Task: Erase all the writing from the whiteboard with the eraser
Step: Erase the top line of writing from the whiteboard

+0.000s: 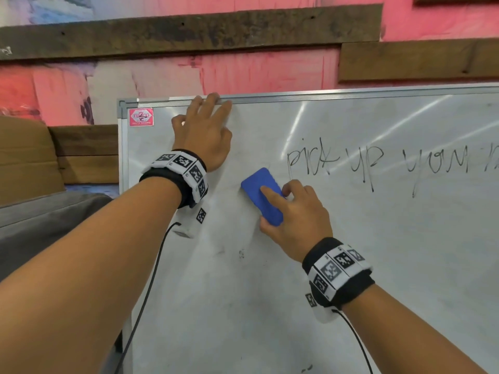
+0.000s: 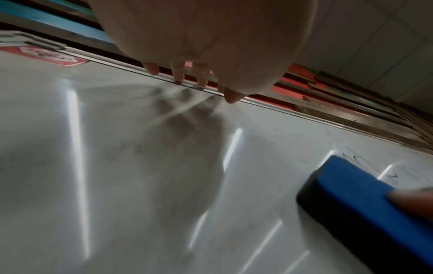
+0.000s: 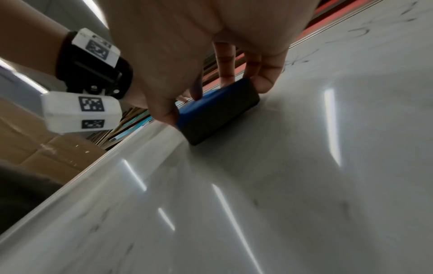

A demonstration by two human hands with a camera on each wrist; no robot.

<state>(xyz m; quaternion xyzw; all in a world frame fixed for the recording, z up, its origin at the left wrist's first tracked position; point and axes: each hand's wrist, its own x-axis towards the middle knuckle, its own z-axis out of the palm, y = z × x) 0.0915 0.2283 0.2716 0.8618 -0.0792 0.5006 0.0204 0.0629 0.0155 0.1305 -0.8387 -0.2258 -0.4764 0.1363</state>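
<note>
A whiteboard (image 1: 351, 252) with a silver frame leans in front of me. Black handwriting (image 1: 378, 163) reading "pick up your" runs across its upper right. My right hand (image 1: 294, 214) grips a blue eraser (image 1: 259, 190) with a dark felt underside (image 3: 220, 115) and presses it flat on the board, just left of the first letter. My left hand (image 1: 205, 128) lies flat on the board near the top left corner, its fingers (image 2: 201, 76) straight and reaching onto the top frame edge. Faint grey smudges mark the wiped left part.
A red sticker (image 1: 141, 117) sits in the board's top left corner. Behind the board is a pink painted wall with dark wooden planks (image 1: 189, 31). Cardboard boxes (image 1: 24, 157) and a grey surface (image 1: 48, 211) lie to the left. Sensor cables hang from both wristbands.
</note>
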